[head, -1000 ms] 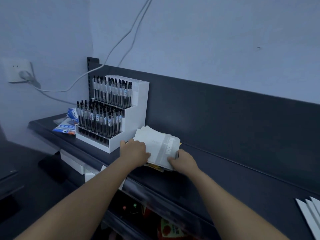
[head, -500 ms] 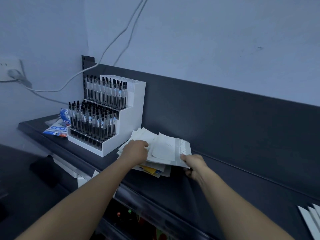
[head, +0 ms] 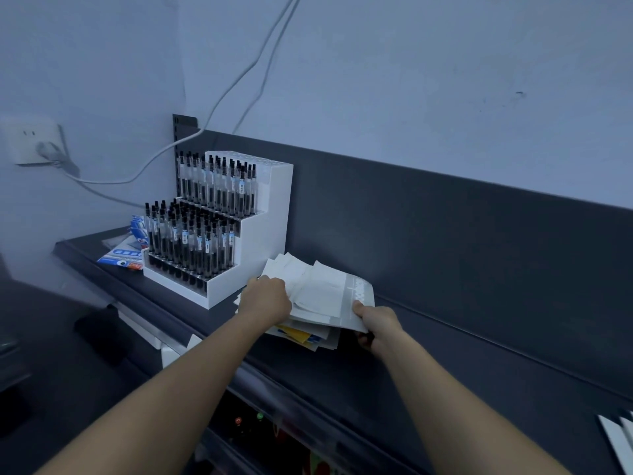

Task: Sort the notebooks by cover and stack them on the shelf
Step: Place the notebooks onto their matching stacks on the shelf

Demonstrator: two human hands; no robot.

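A loose pile of thin notebooks (head: 308, 332) lies on the dark shelf (head: 445, 365), just right of the pen stand. Most covers are white; a yellow and blue one shows at the bottom. My left hand (head: 265, 299) rests on the pile's left side, fingers curled over the edges. My right hand (head: 378, 325) pinches the near right corner of the top white notebook (head: 329, 296), thumb on top, and that corner is raised off the pile.
A white stepped stand (head: 263, 234) full of black pens stands at the left. Blue packets (head: 125, 255) lie behind it. White items (head: 616, 440) sit at the shelf's far right. A wall socket (head: 30, 142) with cables is on the left.
The right hand slid from the pile's front edge to the top notebook's right corner and lifted it. The top notebook turned and shifted right. The left hand stayed on the pile.
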